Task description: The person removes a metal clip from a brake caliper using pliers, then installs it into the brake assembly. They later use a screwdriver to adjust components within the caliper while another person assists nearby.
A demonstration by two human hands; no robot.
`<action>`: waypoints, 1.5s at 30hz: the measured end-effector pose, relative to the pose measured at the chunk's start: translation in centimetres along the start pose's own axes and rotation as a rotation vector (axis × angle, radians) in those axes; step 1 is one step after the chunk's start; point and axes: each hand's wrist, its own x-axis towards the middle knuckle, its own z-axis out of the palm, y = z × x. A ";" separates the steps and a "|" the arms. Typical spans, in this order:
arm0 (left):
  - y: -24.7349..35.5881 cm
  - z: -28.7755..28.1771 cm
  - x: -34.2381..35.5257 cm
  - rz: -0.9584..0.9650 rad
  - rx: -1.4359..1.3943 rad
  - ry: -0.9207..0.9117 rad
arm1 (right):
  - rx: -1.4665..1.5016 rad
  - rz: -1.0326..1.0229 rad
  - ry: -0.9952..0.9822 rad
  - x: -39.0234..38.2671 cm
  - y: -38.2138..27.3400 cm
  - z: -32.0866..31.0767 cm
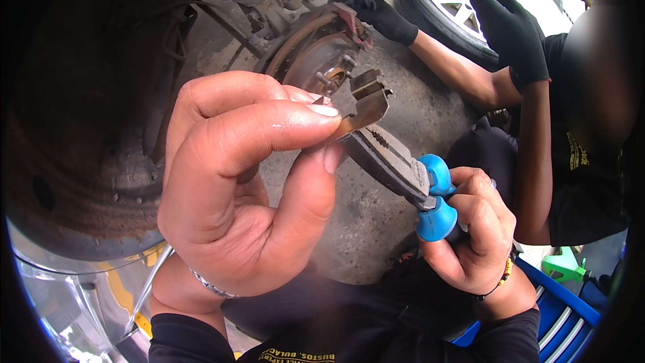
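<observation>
Between thumb and fingertips, my left hand [235, 181] pinches a small bent metal clip [371, 104], which looks like a brake pad clip. My right hand [478, 228] is closed round the blue grips of a pair of pliers [390, 165]. The pliers' grey jaws point up and left and meet the lower edge of the clip, close to my left fingertips. Whether the jaw tips are clamped on it is hidden. Behind the clip is a brake disc with its hub and studs [322, 64].
A co-worker at the right has one black-gloved hand [384, 19] by the suspension parts and another gloved hand [510, 33] raised. A wheel [437, 10] lies behind them. A large rusty wheel arch [80, 161] fills the left. A blue crate [564, 309] stands at lower right.
</observation>
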 end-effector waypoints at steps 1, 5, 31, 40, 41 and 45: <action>0.0 0.0 0.0 0.003 0.005 -0.007 | 0.000 0.005 0.021 0.0 0.0 0.2; -0.1 0.1 -0.1 -0.001 -0.035 0.005 | -0.009 0.003 0.050 -0.1 -0.1 0.4; -2.9 1.1 -0.1 -0.149 -0.728 -0.018 | -0.334 -0.066 0.105 0.9 -0.5 -2.0; -2.8 1.0 -0.1 -0.167 -0.715 -0.009 | -0.344 -0.070 0.103 1.4 -0.4 -1.6; -2.9 1.0 -0.1 -0.166 -0.720 -0.010 | -0.340 -0.056 0.083 1.3 -0.5 -1.7; -3.0 0.8 0.0 -0.142 -0.727 -0.019 | -0.321 0.002 -0.006 0.8 -0.9 -2.1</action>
